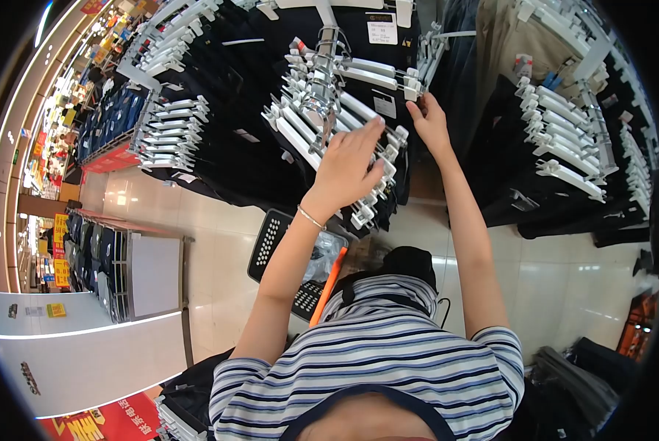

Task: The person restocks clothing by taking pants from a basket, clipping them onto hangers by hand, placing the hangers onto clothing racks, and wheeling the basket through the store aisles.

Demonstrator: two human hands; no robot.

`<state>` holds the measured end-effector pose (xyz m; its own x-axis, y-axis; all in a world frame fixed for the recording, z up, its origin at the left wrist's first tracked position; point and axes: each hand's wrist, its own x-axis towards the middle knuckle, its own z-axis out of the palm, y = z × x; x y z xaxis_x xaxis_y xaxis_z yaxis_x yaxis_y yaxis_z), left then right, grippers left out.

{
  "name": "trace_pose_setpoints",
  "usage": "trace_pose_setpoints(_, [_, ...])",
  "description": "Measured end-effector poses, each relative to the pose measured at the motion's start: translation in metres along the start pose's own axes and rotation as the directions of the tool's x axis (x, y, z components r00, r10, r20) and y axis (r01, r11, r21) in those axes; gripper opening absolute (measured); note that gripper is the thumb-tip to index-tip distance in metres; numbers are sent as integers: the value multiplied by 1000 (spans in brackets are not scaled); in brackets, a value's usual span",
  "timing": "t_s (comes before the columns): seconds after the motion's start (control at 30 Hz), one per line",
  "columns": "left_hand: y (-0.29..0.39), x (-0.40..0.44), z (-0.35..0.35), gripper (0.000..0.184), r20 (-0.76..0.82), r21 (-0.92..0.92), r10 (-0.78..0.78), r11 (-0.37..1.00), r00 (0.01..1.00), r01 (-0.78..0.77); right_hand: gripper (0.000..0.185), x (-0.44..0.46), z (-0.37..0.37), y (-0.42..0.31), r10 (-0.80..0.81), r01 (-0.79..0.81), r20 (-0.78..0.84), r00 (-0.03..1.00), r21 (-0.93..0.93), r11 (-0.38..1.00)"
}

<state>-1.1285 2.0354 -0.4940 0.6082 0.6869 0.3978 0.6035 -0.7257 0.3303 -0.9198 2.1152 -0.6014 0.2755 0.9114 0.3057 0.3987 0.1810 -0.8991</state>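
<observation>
Your left hand [348, 166] lies across smooth white plastic clip hangers [298, 137], too overlapped to count, its fingers slightly parted; your right hand [431, 125] is at one hanger's end clip [412, 87]; whether either pinches, I cannot tell; dark cloth garments [398, 119] hang there; below stands one black perforated basket [260, 253], one orange handle [329, 287].

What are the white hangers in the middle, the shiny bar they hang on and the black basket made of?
White hangers: probably hard plastic, smooth and slightly glossy, with chunky, moulded-looking clips.
Shiny bar: looks like metal, perhaps chrome-plated, because it shows bright, mirror-like highlights.
Black basket: likely plastic with a dull finish, judging by its neat rows of holes.
</observation>
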Motion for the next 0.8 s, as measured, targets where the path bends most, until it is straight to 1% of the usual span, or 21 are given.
trace_pose_setpoints(0.03, [0, 1, -1, 50, -4, -18, -35, 999, 999, 35, 27, -4, 0, 1, 5, -6, 27, 1000, 42, 999])
trace_pose_setpoints(0.1, [-4, -1, 3, 46, -70, 13, -89, 996, 994, 90, 27, -11, -2, 4, 12, -22, 80, 997, 124, 992])
trace_pose_setpoints(0.13, [-6, -2, 2, 41, -78, 29, -74, 997, 994, 76, 26, -14, -4, 10, 12, -36, 165, 986, 146, 989])
trace_pose_setpoints(0.17, [-7, -5, 1, 34, -46, -37, -88, 996, 995, 87, 25, -19, -4, 14, 13, -43, 167, 986, 176, 984])
trace_pose_setpoints(0.23, [-13, -11, 1, 31, -72, -81, -13, 997, 997, 7, 24, -26, -3, 22, 14, -53, 168, 986, 234, 971])
trace_pose_setpoints(0.27, [-12, -16, -1, 31, -87, -129, -45, 991, 995, 34, 20, -27, -5, 26, 57, -104, 219, 974, 207, 973])
trace_pose_setpoints(0.3, [-14, -23, -2, 30, -83, -146, -68, 988, 994, 55, 20, -29, -6, 26, 23, -73, 215, 976, 229, 971])
trace_pose_setpoints(0.37, [-17, -33, -5, 30, -76, -137, -31, 990, 997, 20, 21, -32, -5, 25, -47, -12, 208, 977, 275, 961])
trace_pose_setpoints(0.4, [-17, -35, -7, 28, -80, -148, -19, 989, 997, 7, 25, -31, -8, 20, -19, -55, 241, 970, 299, 953])
trace_pose_setpoints(0.43, [-17, -38, -8, 28, -77, -140, -6, 990, 997, -5, 31, -29, -7, 20, -31, -50, 235, 971, 328, 943])
trace_pose_setpoints(0.5, [-16, -44, -12, 28, -75, -125, 16, 992, 997, -25, 34, -24, -5, 17, -62, -59, 269, 961, 417, 907])
trace_pose_setpoints(0.53, [-17, -48, -13, 28, -79, -130, 21, 991, 997, -31, 36, -21, -5, 13, -107, -23, 277, 955, 428, 903])
trace_pose_setpoints(0.57, [-17, -53, -14, 28, -86, -124, 23, 992, 996, -34, 38, -18, -5, 9, -84, -59, 296, 952, 442, 895])
trace_pose_setpoints(0.63, [-17, -60, -16, 29, -107, -110, 30, 993, 994, -42, 38, -9, -10, -9, -57, -103, 371, 927, 398, 912])
trace_pose_setpoints(0.67, [-16, -64, -17, 31, -111, -84, 30, 996, 993, -39, 44, -5, -13, -11, -104, -83, 395, 913, 428, 900])
trace_pose_setpoints(0.77, [-10, -73, -19, 34, -155, -152, -18, 988, 988, -5, 53, 10, -21, -31, -124, -58, 553, 824, 301, 952])
trace_pose_setpoints(0.8, [-10, -76, -19, 37, -148, -142, -9, 990, 989, -12, 50, 17, -24, -31, -93, -108, 607, 789, 287, 952])
